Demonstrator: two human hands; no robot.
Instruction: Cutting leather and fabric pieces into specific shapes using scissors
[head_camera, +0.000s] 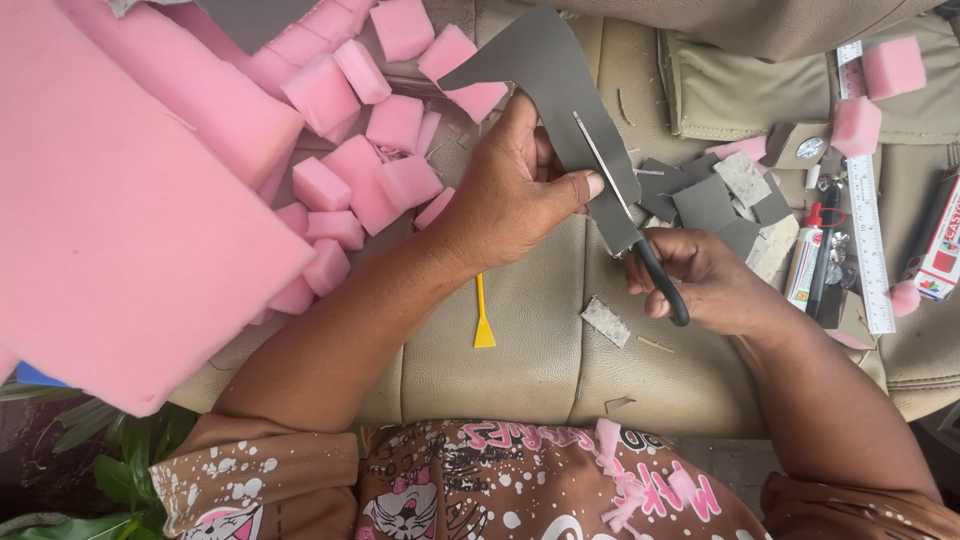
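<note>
Scissors, black-handled, steel blades (625, 215), gripped in right hand (700, 285), fingers closed through loops, blades parted around sheet edge. Left hand (515, 190) pinches flat grey curved sheet (550, 75), thumb pressing it taut, likely to steady cut line. Sheet at 12 o'clock of hands. Grey offcuts (710, 200) at 3 o'clock. Pink foam cubes (350, 130) at 10 o'clock. Yellow plastic spatula (483, 320) at 6 o'clock on beige seat cushion (530, 360).

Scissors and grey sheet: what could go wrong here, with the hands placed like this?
1. The left hand pinches the grey sheet with its thumb right beside the blades of the scissors; a slip could probably nick it.
2. The sheet is held in the air, so it may bend and the cut may wander.
3. Grey offcuts lie under the right hand; new pieces could get lost among them.
</note>
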